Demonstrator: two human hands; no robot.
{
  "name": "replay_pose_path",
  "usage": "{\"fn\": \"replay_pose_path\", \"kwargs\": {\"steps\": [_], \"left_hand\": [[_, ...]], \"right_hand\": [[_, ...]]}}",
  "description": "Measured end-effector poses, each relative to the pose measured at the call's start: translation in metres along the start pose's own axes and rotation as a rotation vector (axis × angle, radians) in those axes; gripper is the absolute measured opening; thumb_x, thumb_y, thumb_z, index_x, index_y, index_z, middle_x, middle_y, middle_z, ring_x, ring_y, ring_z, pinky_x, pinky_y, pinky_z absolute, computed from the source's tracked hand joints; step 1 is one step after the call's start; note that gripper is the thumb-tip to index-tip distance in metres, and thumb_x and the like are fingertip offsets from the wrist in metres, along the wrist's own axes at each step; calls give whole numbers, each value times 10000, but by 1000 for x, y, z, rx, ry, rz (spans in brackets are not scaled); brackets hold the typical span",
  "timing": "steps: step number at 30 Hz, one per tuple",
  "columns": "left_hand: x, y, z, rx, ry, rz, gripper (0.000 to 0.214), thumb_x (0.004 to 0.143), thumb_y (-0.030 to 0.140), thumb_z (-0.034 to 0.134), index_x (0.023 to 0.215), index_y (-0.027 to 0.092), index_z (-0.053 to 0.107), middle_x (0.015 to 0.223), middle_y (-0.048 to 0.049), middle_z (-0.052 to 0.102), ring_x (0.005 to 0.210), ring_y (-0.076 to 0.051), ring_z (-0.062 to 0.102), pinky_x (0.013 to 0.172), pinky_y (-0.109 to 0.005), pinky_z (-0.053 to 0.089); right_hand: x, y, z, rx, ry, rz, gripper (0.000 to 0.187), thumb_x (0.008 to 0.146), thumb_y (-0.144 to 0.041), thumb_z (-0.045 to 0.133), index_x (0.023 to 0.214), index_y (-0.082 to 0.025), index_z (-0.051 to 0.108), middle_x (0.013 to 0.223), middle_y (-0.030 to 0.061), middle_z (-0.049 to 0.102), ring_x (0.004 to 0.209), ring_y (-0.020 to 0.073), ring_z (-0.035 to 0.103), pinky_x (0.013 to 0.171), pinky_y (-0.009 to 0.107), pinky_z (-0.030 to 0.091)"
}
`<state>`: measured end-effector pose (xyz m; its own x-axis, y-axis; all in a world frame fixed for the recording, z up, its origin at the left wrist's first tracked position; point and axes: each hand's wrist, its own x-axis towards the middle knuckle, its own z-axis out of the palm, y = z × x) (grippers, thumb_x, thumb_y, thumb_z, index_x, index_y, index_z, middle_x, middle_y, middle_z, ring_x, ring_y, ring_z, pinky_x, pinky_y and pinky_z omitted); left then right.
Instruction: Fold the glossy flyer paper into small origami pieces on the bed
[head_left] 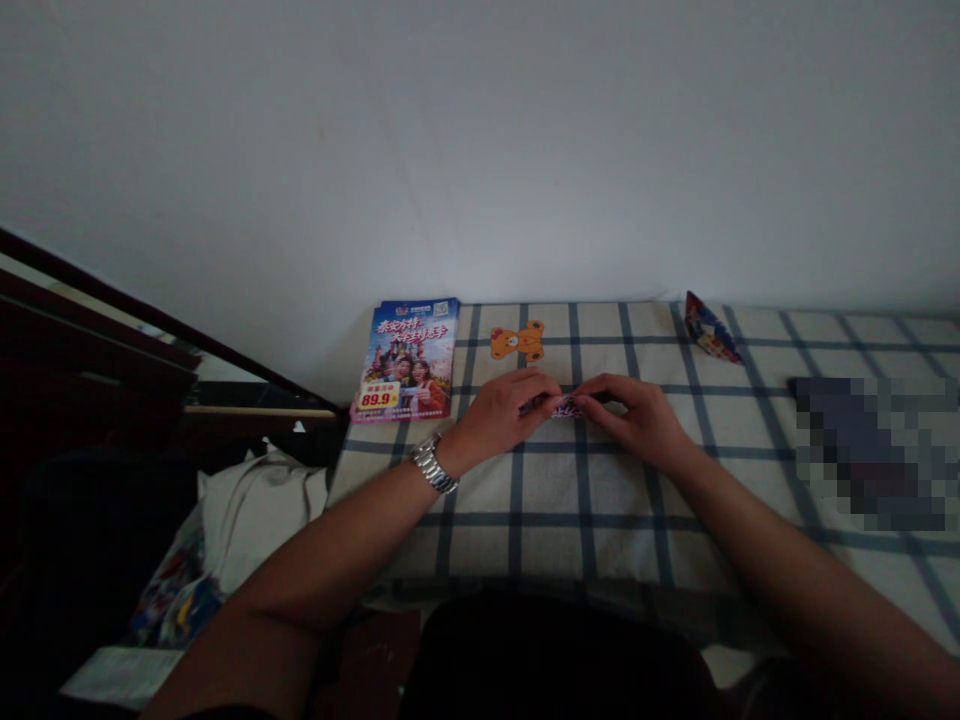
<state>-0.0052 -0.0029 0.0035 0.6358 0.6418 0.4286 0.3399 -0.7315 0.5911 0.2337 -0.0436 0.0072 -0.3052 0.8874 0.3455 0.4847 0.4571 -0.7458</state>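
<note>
My left hand (pixel 504 410), with a metal watch (pixel 433 463) on its wrist, and my right hand (pixel 636 418) meet in the middle of a checked tablecloth (pixel 570 500). Both pinch a small folded piece of coloured paper (pixel 566 407) that lies flat on the cloth between the fingertips. Most of the paper is hidden under the fingers.
A stack of colourful flyers (pixel 406 360) lies at the table's far left corner. An orange bear figure (pixel 517 341) is printed on the cloth beyond my hands. A folded paper shape (pixel 709 328) stands at the far right, a blurred dark patch (pixel 874 450) further right. A white cloth bag (pixel 251 510) lies left below the table.
</note>
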Motion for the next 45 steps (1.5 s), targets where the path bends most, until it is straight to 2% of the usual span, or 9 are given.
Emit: {"fn": "replay_pose_path", "kwargs": {"steps": [7, 20, 32, 37, 40, 45], "left_hand": [[0, -3, 2, -9, 10, -15, 160, 1079, 307, 580, 975, 206, 648, 920, -3, 675, 856, -141, 640, 778, -287, 491], [0, 1, 1, -12, 5, -35, 160, 1068, 347, 606, 1010, 214, 671, 938, -7, 691, 867, -138, 653, 797, -291, 508], [0, 1, 0, -51, -4, -43, 235, 1117, 370, 476, 1099, 215, 653, 1035, -35, 732, 967, -164, 680, 877, -326, 518], [0, 2, -1, -40, -28, -66, 228, 1116, 379, 465, 1073, 216, 619, 942, -17, 697, 855, -147, 654, 785, -300, 497], [-1, 3, -1, -17, -49, -67, 204, 1091, 403, 527, 1087, 217, 610, 920, -6, 685, 810, -142, 639, 741, -293, 480], [-1, 3, -1, 23, -39, -42, 105, 1067, 304, 554, 1073, 216, 611, 964, -9, 702, 834, -146, 646, 763, -301, 488]], "right_hand": [[0, 2, 1, -28, -1, 30, 156, 1017, -361, 665, 1029, -233, 755, 959, 33, 803, 858, 197, 750, 774, 325, 584], [1, 2, 0, -59, -16, -22, 132, 1027, -317, 651, 985, -233, 744, 929, 26, 798, 842, 199, 752, 782, 329, 580], [0, 3, -2, -67, -10, -52, 172, 1043, -364, 628, 1008, -256, 757, 964, 43, 806, 869, 220, 758, 809, 371, 608], [1, 3, -2, -75, 17, -46, 155, 1033, -358, 646, 1012, -255, 761, 966, 44, 804, 868, 221, 754, 806, 361, 604], [1, 4, -2, -84, 16, -46, 160, 1036, -357, 641, 1021, -251, 760, 963, 45, 798, 869, 217, 748, 798, 352, 601], [1, 4, -2, -90, -6, -45, 162, 1035, -355, 640, 1063, -249, 759, 978, 50, 795, 874, 213, 744, 778, 337, 598]]}}
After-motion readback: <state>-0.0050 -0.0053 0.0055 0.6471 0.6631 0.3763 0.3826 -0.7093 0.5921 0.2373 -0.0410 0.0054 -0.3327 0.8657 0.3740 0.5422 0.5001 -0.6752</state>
